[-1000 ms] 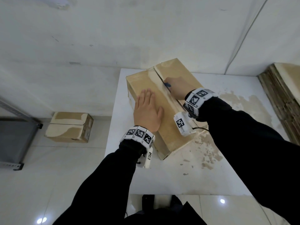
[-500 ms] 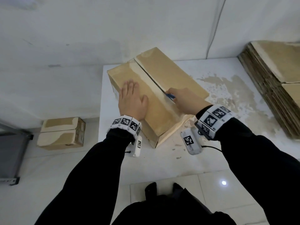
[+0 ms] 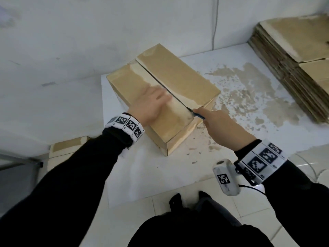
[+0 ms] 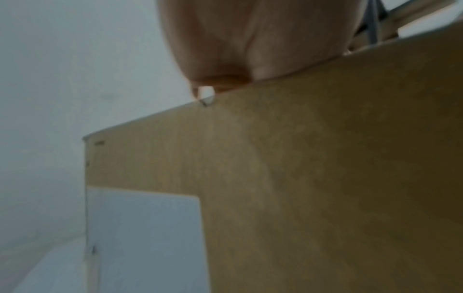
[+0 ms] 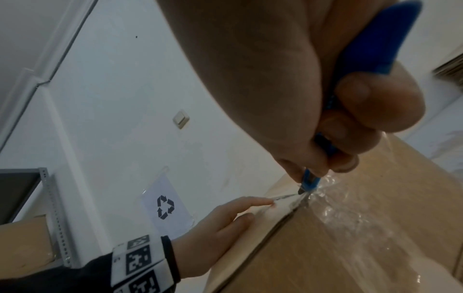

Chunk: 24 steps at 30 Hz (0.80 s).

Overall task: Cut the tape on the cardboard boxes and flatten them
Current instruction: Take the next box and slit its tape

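A brown cardboard box (image 3: 179,81) stands on the white table (image 3: 160,175), its top flaps joined by clear tape (image 5: 350,214) along the middle seam. My left hand (image 3: 151,102) lies flat on the left flap, fingers straight, pressing it down; in the right wrist view that left hand (image 5: 220,222) rests beside the seam. My right hand (image 3: 215,120) grips a blue utility knife (image 5: 371,59), and its blade tip (image 3: 191,111) sits in the seam near the box's near end. The seam behind the blade shows as a dark slit. The left wrist view shows only my palm (image 4: 250,39) on the box's side (image 4: 325,178).
A tall stack of flattened cardboard (image 3: 293,59) lies at the table's far right. Another taped box (image 3: 67,145) sits on the floor at the left, next to a grey metal shelf (image 3: 16,166). Torn brown patches (image 3: 249,90) mark the tabletop right of the box.
My right hand has drawn the knife along the seam from the box's far part to its near end. The left hand stays flat on the left flap. The head view has shifted.
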Each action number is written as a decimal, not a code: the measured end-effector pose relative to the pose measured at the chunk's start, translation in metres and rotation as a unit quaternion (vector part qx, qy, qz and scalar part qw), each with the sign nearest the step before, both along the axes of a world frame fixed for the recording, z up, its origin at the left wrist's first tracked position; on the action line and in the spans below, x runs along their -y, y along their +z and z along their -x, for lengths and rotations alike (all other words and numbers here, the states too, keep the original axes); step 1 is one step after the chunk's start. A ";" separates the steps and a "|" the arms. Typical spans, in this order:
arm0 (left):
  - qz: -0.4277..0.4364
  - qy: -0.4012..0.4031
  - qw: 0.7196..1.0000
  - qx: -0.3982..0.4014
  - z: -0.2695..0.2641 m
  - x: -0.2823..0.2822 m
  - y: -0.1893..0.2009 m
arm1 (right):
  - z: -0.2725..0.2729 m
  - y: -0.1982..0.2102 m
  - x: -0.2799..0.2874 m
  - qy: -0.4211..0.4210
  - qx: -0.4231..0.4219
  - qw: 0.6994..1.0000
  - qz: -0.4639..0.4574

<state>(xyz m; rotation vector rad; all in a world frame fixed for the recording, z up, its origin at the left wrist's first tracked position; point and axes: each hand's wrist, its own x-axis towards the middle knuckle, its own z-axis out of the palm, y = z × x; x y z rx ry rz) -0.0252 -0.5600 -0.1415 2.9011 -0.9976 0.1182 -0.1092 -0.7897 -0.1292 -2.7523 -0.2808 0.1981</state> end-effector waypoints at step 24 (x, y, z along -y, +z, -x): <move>0.149 -0.130 0.980 0.001 -0.032 0.024 -0.007 | 0.009 0.011 0.014 -0.090 -0.116 0.968 -0.205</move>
